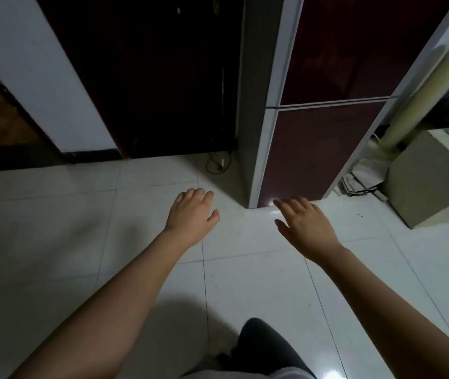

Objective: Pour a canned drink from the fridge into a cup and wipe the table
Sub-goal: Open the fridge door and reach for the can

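Observation:
A tall fridge (pixel 324 138) with dark red doors and silver trim stands ahead on the right, both doors closed. My left hand (pixel 192 214) hovers palm down over the white floor tiles, left of the fridge's bottom corner, fingers loosely apart and holding nothing. My right hand (pixel 304 222) reaches out palm down just in front of the fridge's lower door, fingers spread and empty. No can, cup or cloth is in view.
A dark wooden door (pixel 146 77) stands left of the fridge, with a cable (pixel 218 162) looped on the floor at its foot. On the right are a pale pipe (pixel 420 105), a grey cabinet (pixel 425 176) and wires behind it. My leg (pixel 267 348) shows at the bottom.

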Demonstrator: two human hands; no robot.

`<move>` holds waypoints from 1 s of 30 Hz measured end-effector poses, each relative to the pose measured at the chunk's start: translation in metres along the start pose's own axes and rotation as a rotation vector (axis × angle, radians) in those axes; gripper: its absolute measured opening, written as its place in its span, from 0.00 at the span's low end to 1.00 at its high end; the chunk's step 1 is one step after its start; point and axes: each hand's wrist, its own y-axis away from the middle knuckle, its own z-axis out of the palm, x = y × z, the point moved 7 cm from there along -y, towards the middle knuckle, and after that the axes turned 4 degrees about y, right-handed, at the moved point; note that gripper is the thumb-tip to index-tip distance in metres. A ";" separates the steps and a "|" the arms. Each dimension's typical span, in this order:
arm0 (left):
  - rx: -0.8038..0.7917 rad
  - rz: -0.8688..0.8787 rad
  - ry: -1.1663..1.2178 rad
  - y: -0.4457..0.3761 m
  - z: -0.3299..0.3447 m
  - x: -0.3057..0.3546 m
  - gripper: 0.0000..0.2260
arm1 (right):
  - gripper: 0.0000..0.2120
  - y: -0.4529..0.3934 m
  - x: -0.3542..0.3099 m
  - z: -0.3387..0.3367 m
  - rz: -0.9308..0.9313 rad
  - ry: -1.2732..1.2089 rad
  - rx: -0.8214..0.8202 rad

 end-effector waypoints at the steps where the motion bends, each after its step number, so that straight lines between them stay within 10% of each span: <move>1: 0.005 0.003 0.008 -0.011 -0.001 -0.005 0.22 | 0.21 -0.011 0.002 0.003 0.004 -0.010 0.002; 30: -0.028 0.113 0.004 -0.383 -0.012 -0.061 0.23 | 0.22 -0.325 0.131 0.042 0.225 -0.111 -0.087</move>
